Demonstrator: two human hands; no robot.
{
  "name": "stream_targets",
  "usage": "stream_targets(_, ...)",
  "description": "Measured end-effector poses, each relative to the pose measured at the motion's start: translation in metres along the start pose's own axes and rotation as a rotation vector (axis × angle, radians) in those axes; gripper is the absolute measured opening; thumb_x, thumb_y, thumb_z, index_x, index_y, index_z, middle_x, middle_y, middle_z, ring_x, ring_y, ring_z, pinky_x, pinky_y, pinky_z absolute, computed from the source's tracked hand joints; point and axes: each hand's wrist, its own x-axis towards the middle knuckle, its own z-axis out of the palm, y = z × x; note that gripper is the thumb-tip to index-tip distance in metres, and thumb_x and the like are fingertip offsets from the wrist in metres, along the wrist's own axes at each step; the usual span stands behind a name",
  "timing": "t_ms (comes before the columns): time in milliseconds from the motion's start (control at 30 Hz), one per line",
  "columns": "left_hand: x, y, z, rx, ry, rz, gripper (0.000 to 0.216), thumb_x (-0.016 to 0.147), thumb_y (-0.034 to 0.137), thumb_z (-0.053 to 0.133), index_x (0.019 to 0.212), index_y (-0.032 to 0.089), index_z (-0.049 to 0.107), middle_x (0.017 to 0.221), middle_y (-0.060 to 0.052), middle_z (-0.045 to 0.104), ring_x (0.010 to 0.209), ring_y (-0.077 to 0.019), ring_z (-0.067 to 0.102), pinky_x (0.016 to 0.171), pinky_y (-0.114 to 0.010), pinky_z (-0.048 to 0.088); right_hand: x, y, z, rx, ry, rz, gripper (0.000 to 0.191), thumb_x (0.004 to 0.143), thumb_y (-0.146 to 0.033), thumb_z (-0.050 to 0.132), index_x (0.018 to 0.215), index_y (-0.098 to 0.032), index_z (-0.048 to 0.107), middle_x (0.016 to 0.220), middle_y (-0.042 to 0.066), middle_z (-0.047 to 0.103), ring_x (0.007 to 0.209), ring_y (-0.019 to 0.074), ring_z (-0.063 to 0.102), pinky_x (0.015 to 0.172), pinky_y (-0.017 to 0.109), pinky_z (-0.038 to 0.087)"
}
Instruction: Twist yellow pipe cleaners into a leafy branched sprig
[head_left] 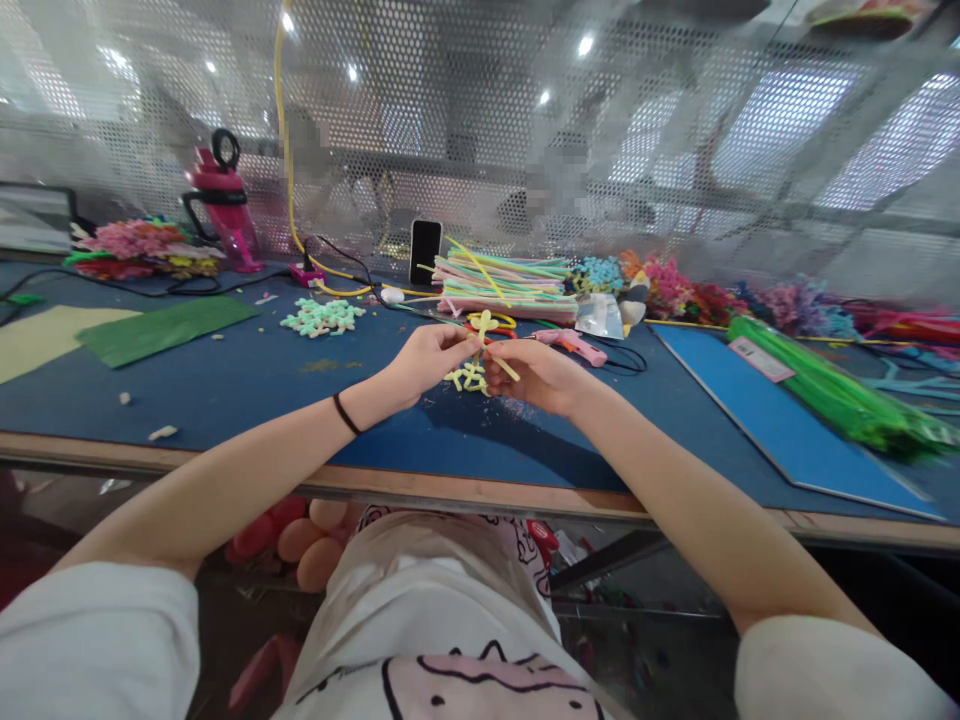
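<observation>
Above the blue tabletop my left hand (429,362) and my right hand (538,374) meet, fingertips pinched together. Between them is a pale yellow pipe cleaner (485,324), bent into small loops at its top. One straight end slants down past the right fingers. Just behind and below the hands lie several yellow pipe-cleaner shapes (468,378), partly covered by the fingers. A pink glue gun (571,346) rests right of my right hand. Mint-green twisted pieces (322,317) form a pile to the left.
A stack of pastel pipe cleaners (502,285) lies behind the hands, beside an upright phone (426,252). On the right are a blue board (772,420) and a green bundle (840,390). A pink bottle (225,210) stands back left, near green sheets (169,328). Perforated metal closes off the back.
</observation>
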Motion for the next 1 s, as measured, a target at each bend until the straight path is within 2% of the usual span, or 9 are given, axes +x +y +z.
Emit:
stream_targets(133, 0.000, 0.002, -0.001, -0.007, 0.032, 0.022, 0.033, 0.078, 0.046, 0.067, 0.082, 0.014, 0.068, 0.068, 0.001, 0.060, 0.060, -0.0089, 0.045, 0.058, -0.024, 0.034, -0.003, -0.003, -0.001, 0.087, -0.047, 0.028, 0.017, 0.074, -0.030, 0.075, 0.079, -0.017, 0.066, 0.070, -0.001, 0.058, 0.062, 0.0111, 0.051, 0.065, 0.027, 0.047)
stream_targets(300, 0.000, 0.004, -0.001, -0.028, 0.061, 0.067, 0.029, 0.079, 0.043, 0.068, 0.080, 0.014, 0.068, 0.072, 0.000, 0.064, 0.063, -0.0088, 0.048, 0.061, -0.023, 0.037, -0.001, 0.001, -0.004, -0.014, -0.056, -0.068, 0.029, 0.064, -0.031, 0.086, 0.079, -0.018, 0.065, 0.071, -0.003, 0.058, 0.065, 0.0109, 0.054, 0.067, 0.027, 0.046)
stream_targets(433, -0.001, 0.005, 0.000, -0.031, 0.059, 0.061, 0.029, 0.079, 0.042, 0.068, 0.081, 0.013, 0.069, 0.073, -0.001, 0.065, 0.063, -0.0089, 0.049, 0.061, -0.023, 0.038, 0.003, 0.004, -0.006, -0.190, 0.016, -0.238, 0.035, 0.064, -0.042, 0.085, 0.071, -0.017, 0.062, 0.066, -0.003, 0.055, 0.059, 0.0089, 0.047, 0.059, 0.025, 0.038)
stream_targets(600, -0.002, 0.005, -0.001, -0.030, 0.060, 0.031, 0.031, 0.077, 0.045, 0.069, 0.083, 0.014, 0.069, 0.073, -0.001, 0.065, 0.061, -0.0091, 0.048, 0.058, -0.024, 0.036, 0.006, 0.006, -0.007, -0.372, 0.160, -0.431, 0.036, 0.068, -0.047, 0.081, 0.073, -0.016, 0.065, 0.065, -0.002, 0.056, 0.057, 0.0095, 0.045, 0.056, 0.025, 0.035)
stream_targets(933, 0.000, 0.000, -0.002, -0.059, 0.022, -0.015, 0.034, 0.076, 0.046, 0.071, 0.081, 0.013, 0.068, 0.063, 0.002, 0.052, 0.055, -0.0072, 0.038, 0.051, -0.023, 0.025, 0.008, 0.007, -0.008, -0.418, 0.261, -0.499, 0.035, 0.065, -0.046, 0.083, 0.075, -0.016, 0.068, 0.067, 0.000, 0.063, 0.060, 0.0103, 0.050, 0.059, 0.026, 0.041)
stream_targets(1000, -0.001, 0.001, -0.002, -0.061, 0.012, -0.016, 0.035, 0.076, 0.047, 0.072, 0.080, 0.013, 0.068, 0.063, 0.002, 0.051, 0.055, -0.0068, 0.037, 0.051, -0.023, 0.024, 0.008, 0.006, -0.007, -0.407, 0.265, -0.528, 0.036, 0.064, -0.045, 0.084, 0.081, -0.016, 0.069, 0.072, 0.001, 0.066, 0.064, 0.0117, 0.055, 0.062, 0.026, 0.044)
